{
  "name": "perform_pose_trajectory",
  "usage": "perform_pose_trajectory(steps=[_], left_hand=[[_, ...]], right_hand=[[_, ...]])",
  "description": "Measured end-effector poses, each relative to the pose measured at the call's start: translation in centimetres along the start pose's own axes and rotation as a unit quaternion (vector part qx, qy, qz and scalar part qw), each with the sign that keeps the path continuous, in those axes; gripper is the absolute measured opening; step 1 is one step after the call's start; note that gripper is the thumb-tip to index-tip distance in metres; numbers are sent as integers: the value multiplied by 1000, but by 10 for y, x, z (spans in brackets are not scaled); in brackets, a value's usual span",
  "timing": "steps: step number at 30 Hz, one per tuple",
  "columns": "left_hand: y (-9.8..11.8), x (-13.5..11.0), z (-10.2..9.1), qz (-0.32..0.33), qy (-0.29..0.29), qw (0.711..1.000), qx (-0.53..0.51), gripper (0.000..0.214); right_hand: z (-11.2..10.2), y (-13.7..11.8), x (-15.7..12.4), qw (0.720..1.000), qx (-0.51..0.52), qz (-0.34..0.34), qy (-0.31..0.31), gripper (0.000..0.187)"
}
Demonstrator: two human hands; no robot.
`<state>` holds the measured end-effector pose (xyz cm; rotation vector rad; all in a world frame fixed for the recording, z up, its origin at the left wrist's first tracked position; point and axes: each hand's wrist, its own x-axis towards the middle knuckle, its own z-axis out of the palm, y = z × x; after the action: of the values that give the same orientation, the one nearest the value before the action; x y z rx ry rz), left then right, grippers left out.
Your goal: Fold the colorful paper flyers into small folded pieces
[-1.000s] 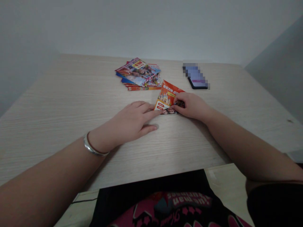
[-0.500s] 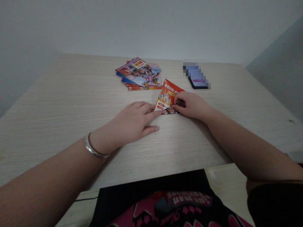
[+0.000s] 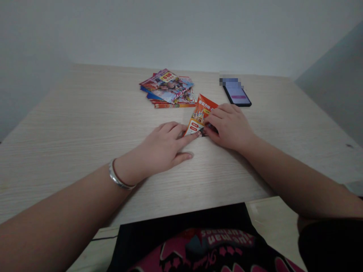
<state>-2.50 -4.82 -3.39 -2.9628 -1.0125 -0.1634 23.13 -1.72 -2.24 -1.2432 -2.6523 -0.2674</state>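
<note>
Left hand [image 3: 167,145] flat, fingertip pinning orange leaflet [image 3: 199,112]; right hand [image 3: 231,126] spread flat atop it (grasping nothing).

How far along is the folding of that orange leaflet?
The orange leaflet looks partly folded, one flap raised. The left hand pins its near corner; the right hand covers its other side. The pile of leaflets behind lies flat, apart from both hands.
</note>
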Motion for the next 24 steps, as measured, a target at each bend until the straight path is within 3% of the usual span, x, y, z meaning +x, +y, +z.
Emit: perform_pose_trajectory(steps=[5, 11, 24], left_hand=[[-2, 1, 2, 16, 0, 1000, -2, 66], [-4, -1, -3, 29, -24, 999, -5, 67], [-3, -2, -1, 19, -14, 1000, 3, 66]], right_hand=[[5, -8, 2, 999, 35, 6, -3, 25], [18, 2, 7, 991, 127, 49, -15, 19], [22, 4, 13, 986, 147, 70, -25, 13]])
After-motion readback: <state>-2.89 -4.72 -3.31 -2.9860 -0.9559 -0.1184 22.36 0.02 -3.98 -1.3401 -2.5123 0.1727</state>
